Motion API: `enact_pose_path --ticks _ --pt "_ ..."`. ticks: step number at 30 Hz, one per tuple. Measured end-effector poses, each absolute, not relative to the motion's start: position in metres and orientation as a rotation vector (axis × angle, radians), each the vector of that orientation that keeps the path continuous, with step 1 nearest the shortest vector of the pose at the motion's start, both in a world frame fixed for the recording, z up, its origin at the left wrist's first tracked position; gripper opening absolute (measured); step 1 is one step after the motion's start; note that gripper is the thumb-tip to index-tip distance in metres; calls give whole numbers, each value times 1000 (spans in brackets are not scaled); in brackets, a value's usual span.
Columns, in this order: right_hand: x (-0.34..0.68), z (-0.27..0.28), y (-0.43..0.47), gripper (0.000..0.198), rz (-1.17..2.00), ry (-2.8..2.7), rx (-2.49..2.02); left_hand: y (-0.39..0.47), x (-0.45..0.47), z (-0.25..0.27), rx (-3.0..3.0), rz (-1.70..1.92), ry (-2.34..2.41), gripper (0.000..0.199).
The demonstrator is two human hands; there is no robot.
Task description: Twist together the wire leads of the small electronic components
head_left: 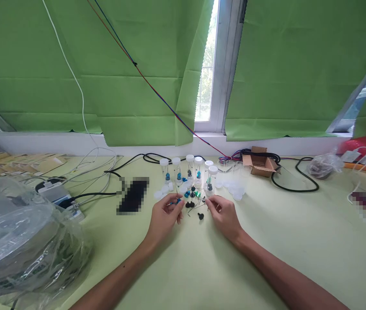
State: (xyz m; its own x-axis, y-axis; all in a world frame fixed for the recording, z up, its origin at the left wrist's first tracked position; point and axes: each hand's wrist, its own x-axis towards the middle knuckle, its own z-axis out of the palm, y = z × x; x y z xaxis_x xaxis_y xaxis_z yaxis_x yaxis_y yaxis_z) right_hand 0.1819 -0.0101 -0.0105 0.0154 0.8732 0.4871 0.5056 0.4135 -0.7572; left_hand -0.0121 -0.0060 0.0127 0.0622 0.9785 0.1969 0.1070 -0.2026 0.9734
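- in the head view, the left hand (166,213) is closed in a pinch, thumb and fingers grasping a small blue piece (178,200) with a thin pin standing up from it.
- the right hand (223,215) faces it from the other side, thumb and fingertips drawn close together beside the loose parts; whether it grips one of them is too small to tell.
- between the hands, on the pale green table (266,267), lie a pair of black knobs (189,205) side by side and a lone black knob (201,216) nearer the person.
- just beyond these sit a loose blue part (187,194) and a green part (197,194), with thin bent wires among the scattered bits.
- behind the parts, a group of clear tubes with white caps (176,172) stands upright, with blue or dark pieces inside several.
- loose pale lids (162,192) lie to the left of the tubes, and more clear plastic pieces (236,189) lie to the right.
- farther right, near the wall, is a small cardboard box (260,163) with its flaps spread.
- a large clear plastic bag (31,241) fills the near left side, and green blinds (137,99) hang behind the table.
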Motion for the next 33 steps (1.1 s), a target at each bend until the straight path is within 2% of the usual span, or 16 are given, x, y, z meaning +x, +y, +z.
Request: enact_pose_path --ticks 7,16,22,28,33 --pt "185 -22 -7 19 313 -1887 -1399 -5 -7 5 1513 1183 1139 25" --pt "185 -22 -8 16 261 -1869 -1397 -10 -7 5 1592 1090 1248 26" --pt "188 -21 -4 17 210 -1693 -1362 -9 -7 6 1566 1197 1275 26" --pt "192 -21 -2 20 174 -1673 -1422 -11 -6 8 1503 1274 1201 37" --pt "191 -23 -1 21 170 -1692 -1405 -13 -6 9 1586 1228 1194 24"
